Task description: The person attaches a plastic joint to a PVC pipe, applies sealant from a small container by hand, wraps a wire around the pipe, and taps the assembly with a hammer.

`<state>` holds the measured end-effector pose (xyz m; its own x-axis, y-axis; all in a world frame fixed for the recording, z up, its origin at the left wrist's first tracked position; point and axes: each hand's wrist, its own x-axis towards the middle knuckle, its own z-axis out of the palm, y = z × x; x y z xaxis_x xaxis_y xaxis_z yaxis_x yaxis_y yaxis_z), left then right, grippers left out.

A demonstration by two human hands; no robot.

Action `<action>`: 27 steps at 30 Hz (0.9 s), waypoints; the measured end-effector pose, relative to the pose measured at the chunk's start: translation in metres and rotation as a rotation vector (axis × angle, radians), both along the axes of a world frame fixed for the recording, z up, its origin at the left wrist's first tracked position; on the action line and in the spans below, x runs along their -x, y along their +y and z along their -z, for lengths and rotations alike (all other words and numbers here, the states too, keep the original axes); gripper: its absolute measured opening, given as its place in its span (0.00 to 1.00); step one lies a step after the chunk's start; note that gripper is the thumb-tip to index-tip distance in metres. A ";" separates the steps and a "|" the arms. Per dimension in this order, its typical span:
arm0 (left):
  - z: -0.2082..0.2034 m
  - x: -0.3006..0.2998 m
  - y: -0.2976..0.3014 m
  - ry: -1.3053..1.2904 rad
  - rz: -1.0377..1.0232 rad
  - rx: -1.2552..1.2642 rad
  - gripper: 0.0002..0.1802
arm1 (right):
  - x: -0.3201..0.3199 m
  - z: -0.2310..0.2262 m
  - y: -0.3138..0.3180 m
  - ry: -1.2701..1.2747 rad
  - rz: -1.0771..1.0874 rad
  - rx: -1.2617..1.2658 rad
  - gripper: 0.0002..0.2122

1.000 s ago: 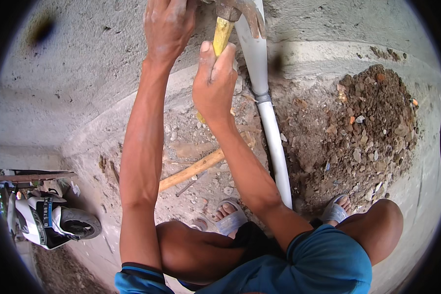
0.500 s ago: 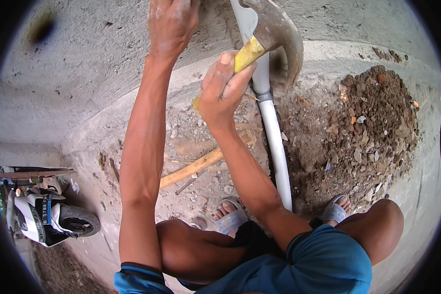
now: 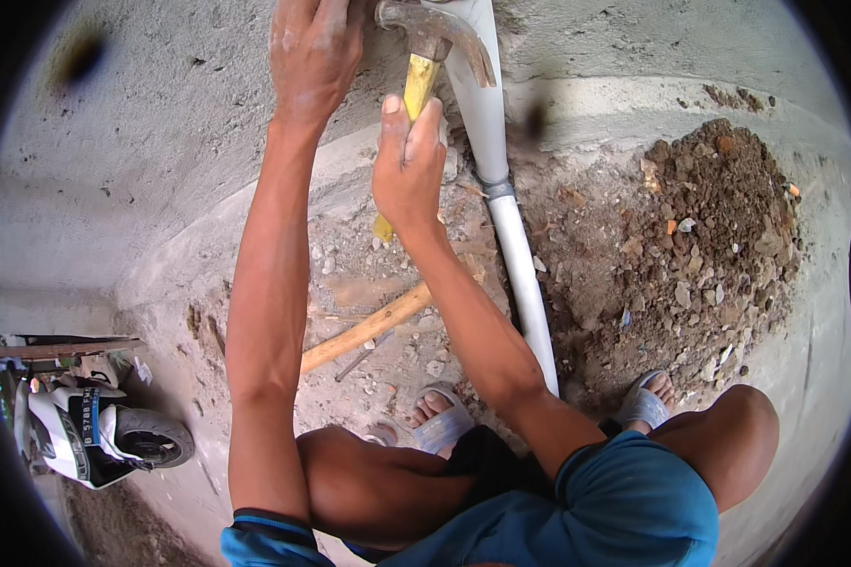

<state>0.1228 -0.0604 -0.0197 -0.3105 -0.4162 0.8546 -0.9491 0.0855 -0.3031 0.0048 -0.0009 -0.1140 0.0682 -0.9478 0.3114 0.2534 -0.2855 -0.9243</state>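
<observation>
In my right hand (image 3: pixel 408 170) is a claw hammer (image 3: pixel 424 76), its yellow handle wrapped by my fingers. The rusty steel head is up near the wall, striking face toward my left hand, claw over the grey-white pipe (image 3: pixel 477 104). My left hand (image 3: pixel 314 66) is up against the rough grey wall at the top edge. Its fingers look curled, but their tips are cut off, so whatever they hold is hidden. The pipe runs down the wall, through a joint at the wall's foot, and on along the ground between my feet.
A wooden handle (image 3: pixel 369 329) lies on the rubble beneath my right forearm, beside a thin metal rod (image 3: pixel 364 356). On the right rises a heap of dug soil and stones (image 3: pixel 719 227). My sandalled feet flank the pipe. A white motorcycle (image 3: pixel 90 425) stands at the far left.
The hammer has swung left, from over the pipe toward my left hand, and its handle is now more upright. My left hand has shifted slightly left.
</observation>
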 end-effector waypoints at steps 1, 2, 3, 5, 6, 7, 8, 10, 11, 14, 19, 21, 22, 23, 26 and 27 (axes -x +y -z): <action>-0.001 -0.002 -0.001 0.004 0.006 -0.010 0.13 | 0.009 0.004 0.002 0.002 0.005 0.020 0.15; 0.001 -0.003 0.002 0.013 0.006 -0.031 0.14 | 0.018 0.010 0.009 0.010 0.004 0.029 0.15; 0.004 -0.004 0.005 0.034 0.049 -0.053 0.13 | 0.024 0.023 0.015 -0.030 0.051 0.060 0.15; -0.003 -0.003 0.009 0.051 0.140 -0.079 0.13 | 0.048 0.040 0.028 -0.170 0.000 -0.035 0.15; -0.008 -0.001 0.012 0.033 0.111 -0.070 0.13 | 0.060 0.044 0.035 -0.247 -0.031 -0.085 0.15; -0.007 0.002 0.012 0.032 0.090 -0.061 0.13 | 0.072 0.045 0.038 -0.286 -0.048 -0.142 0.15; -0.006 0.005 0.012 0.031 0.071 -0.052 0.13 | 0.082 0.043 0.042 -0.325 -0.063 -0.199 0.15; 0.006 0.031 0.015 0.563 0.167 -0.046 0.15 | 0.111 0.042 0.052 -0.319 -0.083 -0.300 0.14; 0.010 0.046 0.018 0.825 0.222 -0.044 0.17 | 0.123 0.051 0.054 -0.287 -0.079 -0.321 0.14; 0.020 0.081 0.021 1.670 0.431 -0.289 0.26 | 0.159 0.072 0.055 -0.101 0.012 -0.341 0.14; -0.004 0.105 0.014 2.098 0.571 -0.289 0.34 | 0.193 0.053 0.052 -0.125 0.083 -0.343 0.13; 0.003 0.101 0.010 2.161 0.603 -0.274 0.38 | 0.196 0.040 0.050 -0.165 0.109 -0.314 0.13; 0.002 0.105 0.011 2.197 0.620 -0.267 0.40 | 0.199 0.033 0.049 -0.181 0.101 -0.318 0.13; 0.001 0.110 0.013 2.209 0.602 -0.296 0.41 | 0.202 0.026 0.047 -0.196 0.092 -0.321 0.13; -0.001 0.120 0.023 2.098 0.567 -0.370 0.45 | 0.204 0.019 0.042 -0.212 0.070 -0.300 0.13; 0.007 0.117 0.025 1.967 0.575 -0.384 0.47 | 0.205 0.017 0.041 -0.212 0.064 -0.287 0.13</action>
<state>0.0057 -0.0357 -0.0265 0.5662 -0.8228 0.0496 0.2359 0.2194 0.9467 -0.1999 0.0397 -0.1315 -0.0320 -0.9989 0.0332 0.4378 -0.0439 -0.8980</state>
